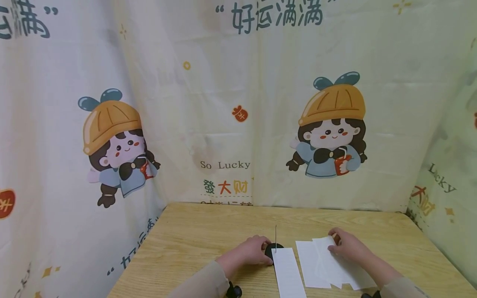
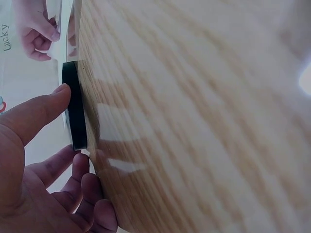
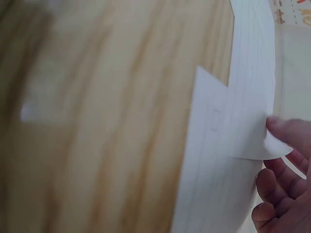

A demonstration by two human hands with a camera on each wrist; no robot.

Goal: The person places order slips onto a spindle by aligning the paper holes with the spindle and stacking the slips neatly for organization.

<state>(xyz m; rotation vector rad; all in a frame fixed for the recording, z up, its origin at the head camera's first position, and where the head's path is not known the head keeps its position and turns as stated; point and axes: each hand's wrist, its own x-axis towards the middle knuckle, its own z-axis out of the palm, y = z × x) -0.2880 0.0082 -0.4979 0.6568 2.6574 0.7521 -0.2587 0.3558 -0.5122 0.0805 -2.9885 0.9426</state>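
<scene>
My left hand (image 1: 253, 251) grips the rim of a round black base (image 1: 275, 246) between thumb and fingers. From this base a thin upright metal spike (image 1: 275, 234) rises, making it a bill spike. In the left wrist view the base (image 2: 74, 109) shows edge-on, thumb on one side. A white paper slip (image 1: 288, 271) has its far end at the spike; whether it is pierced I cannot tell. To the right, my right hand (image 1: 349, 248) pinches the far corner of a white sheet among several overlapping slips (image 1: 313, 265). That corner (image 3: 277, 145) curls up under the thumb in the right wrist view.
Everything lies on a light wood-grain table (image 1: 208, 231). A printed cloth (image 1: 223, 136) hangs behind it and along both sides, meeting the table's back edge. Dark straps sit on both wrists, partly visible at the bottom of the head view.
</scene>
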